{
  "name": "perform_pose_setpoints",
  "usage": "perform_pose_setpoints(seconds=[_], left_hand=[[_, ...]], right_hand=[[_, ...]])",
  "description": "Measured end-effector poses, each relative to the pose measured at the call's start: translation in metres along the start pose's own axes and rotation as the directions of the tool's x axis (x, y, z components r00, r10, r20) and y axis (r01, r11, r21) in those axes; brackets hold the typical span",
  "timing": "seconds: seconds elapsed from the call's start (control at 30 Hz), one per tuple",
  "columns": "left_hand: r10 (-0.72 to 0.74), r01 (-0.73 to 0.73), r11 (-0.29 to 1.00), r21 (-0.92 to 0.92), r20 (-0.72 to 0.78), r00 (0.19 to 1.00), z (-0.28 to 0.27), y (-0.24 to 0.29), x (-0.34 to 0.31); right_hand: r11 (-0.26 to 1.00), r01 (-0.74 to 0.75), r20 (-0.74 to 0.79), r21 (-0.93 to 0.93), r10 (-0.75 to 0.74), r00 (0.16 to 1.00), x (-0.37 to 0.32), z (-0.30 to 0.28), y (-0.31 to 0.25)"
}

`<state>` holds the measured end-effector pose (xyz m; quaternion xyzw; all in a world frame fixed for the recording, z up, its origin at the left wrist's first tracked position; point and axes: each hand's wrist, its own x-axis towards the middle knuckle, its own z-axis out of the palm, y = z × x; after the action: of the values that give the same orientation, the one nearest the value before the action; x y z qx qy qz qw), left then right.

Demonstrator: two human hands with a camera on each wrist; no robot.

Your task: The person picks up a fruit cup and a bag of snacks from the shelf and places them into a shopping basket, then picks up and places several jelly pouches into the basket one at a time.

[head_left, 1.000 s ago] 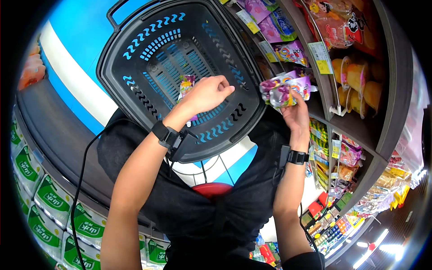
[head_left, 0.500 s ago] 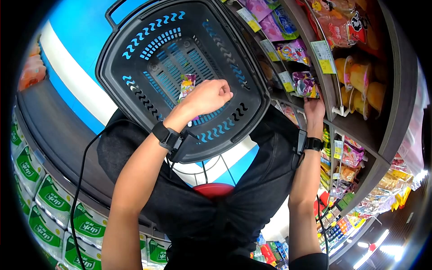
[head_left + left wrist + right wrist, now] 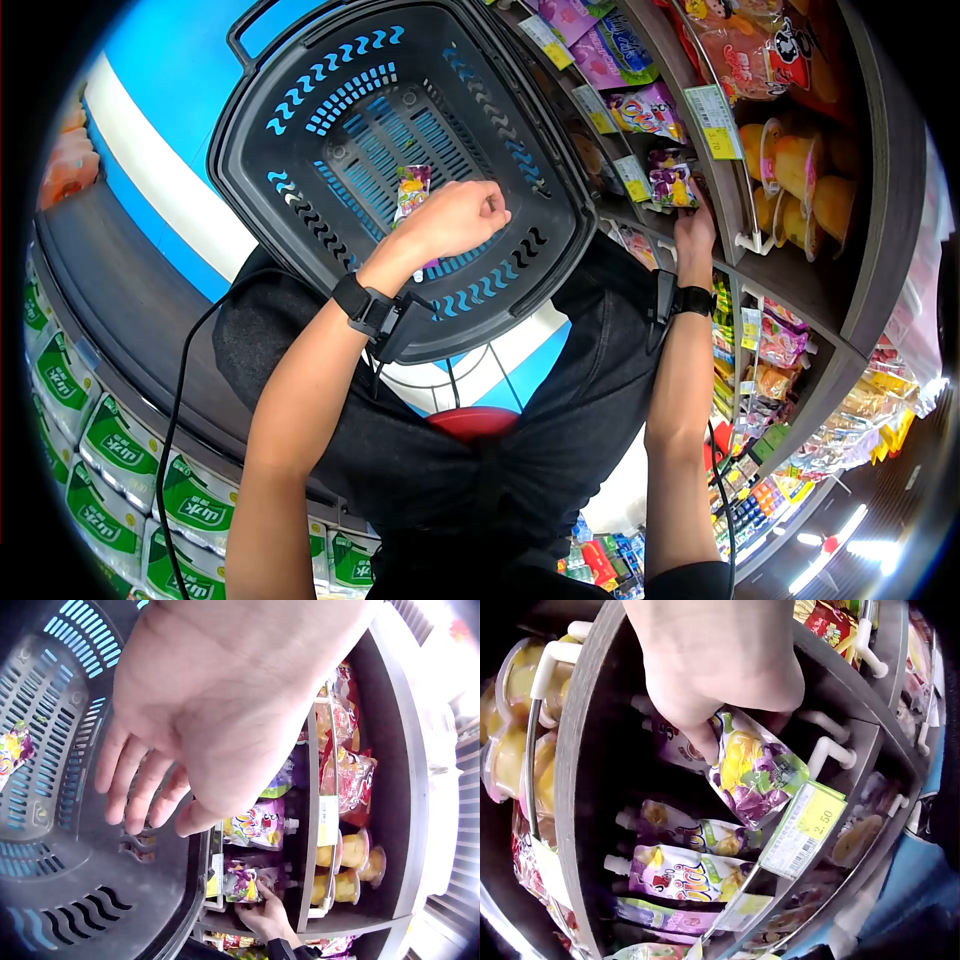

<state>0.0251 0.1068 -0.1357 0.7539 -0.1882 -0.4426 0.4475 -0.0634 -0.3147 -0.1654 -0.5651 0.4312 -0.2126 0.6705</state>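
My right hand (image 3: 694, 243) is at the shelf on the right, its thumb and fingers pinching a purple-and-yellow jelly drink pouch (image 3: 754, 771) behind the wire rail. Another spouted pouch (image 3: 676, 745) lies partly hidden behind that hand. Over the black shopping basket (image 3: 232, 150) hovers my left hand (image 3: 452, 218), holding nothing, its fingers loosely bent as the left wrist view shows. Below it, partly covered by the wrist, a colourful pouch (image 3: 412, 188) lies in the basket.
More jelly pouches (image 3: 690, 874) line the shelf beside a price tag (image 3: 804, 831). Yellow fruit cups (image 3: 800, 185) fill the neighbouring compartment. Green-and-white packs (image 3: 120, 440) are stacked on the left. A black cable (image 3: 172, 420) runs past the left arm.
My right hand, holding pouch packaging beside the basket's right rim a second ago, has moved right to the shelf and grips a pouch there. My left hand has hardly moved.
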Motion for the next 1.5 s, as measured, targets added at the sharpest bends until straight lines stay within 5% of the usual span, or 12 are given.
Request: perform_pose_setpoints(seconds=[0.47, 0.57, 0.67, 0.77, 0.87, 0.97, 1.23, 1.5], left_hand=[[-0.005, 0.005, 1.000, 0.012, 0.010, 1.000, 0.001, 0.000, -0.002], [-0.004, 0.004, 1.000, 0.011, 0.016, 1.000, 0.000, 0.000, -0.002], [-0.002, 0.001, 1.000, 0.018, 0.013, 1.000, -0.001, 0.000, -0.002], [0.016, -0.016, 1.000, 0.023, 0.012, 1.000, 0.001, 0.001, -0.001], [0.018, -0.018, 1.000, 0.014, 0.012, 1.000, 0.000, 0.000, -0.001], [0.029, -0.029, 0.999, 0.015, 0.005, 1.000, 0.002, -0.003, -0.001], [0.023, -0.023, 1.000, 0.021, 0.016, 1.000, 0.000, 0.001, -0.001], [0.276, -0.282, 0.950, -0.136, -0.063, 0.959, 0.013, 0.010, 0.016]], right_hand=[[0.995, 0.088, 0.010, -0.045, -0.088, 0.996, 0.007, 0.010, 0.006], [0.950, 0.164, 0.009, -0.264, -0.167, 0.986, 0.015, 0.007, 0.010], [0.931, 0.125, -0.067, -0.342, -0.157, 0.985, -0.002, 0.022, 0.001], [0.877, 0.252, -0.017, -0.409, -0.284, 0.959, 0.005, 0.011, 0.009], [0.815, 0.103, -0.090, -0.571, -0.186, 0.978, -0.007, 0.018, -0.001], [0.813, -0.149, -0.195, -0.562, 0.045, 0.980, -0.030, 0.039, -0.018], [0.946, -0.032, -0.132, -0.323, -0.012, 0.991, -0.024, 0.031, -0.003], [0.939, 0.009, -0.091, -0.344, -0.043, 0.995, -0.027, 0.034, -0.001]])
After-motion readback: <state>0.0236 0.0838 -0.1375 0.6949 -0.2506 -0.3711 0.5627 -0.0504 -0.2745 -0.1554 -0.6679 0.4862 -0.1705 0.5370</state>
